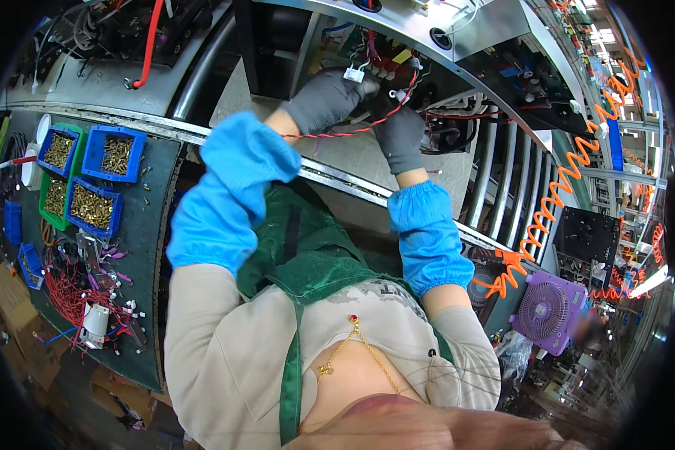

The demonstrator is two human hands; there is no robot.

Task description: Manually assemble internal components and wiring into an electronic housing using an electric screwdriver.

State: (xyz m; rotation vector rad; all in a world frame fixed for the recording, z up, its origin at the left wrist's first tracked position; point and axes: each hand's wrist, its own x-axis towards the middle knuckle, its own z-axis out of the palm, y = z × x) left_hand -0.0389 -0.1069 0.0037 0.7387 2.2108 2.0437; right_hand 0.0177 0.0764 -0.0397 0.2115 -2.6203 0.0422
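Both my hands wear dark grey gloves and reach into an open metal machine housing point(495, 26). My left hand point(326, 101) is curled beside a white plug connector point(354, 75) on short wires; what its fingers hold is hidden. My right hand point(400, 139) is bent close by, its fingertips closed near a twisted red and black wire point(352, 132). This wire passes across both hands and rises to the wiring inside the housing. Another small white connector point(398, 95) hangs just above my right fingers. Whatever my right fingers grip cannot be made out.
On the left bench, blue bins point(115, 154) and green bins point(55, 196) hold brass-coloured screws. Below them lies a heap of red wires point(75, 289). Rollers point(506, 169) run under the housing. An orange coiled hose point(555, 195) hangs right, above a purple fan point(549, 311).
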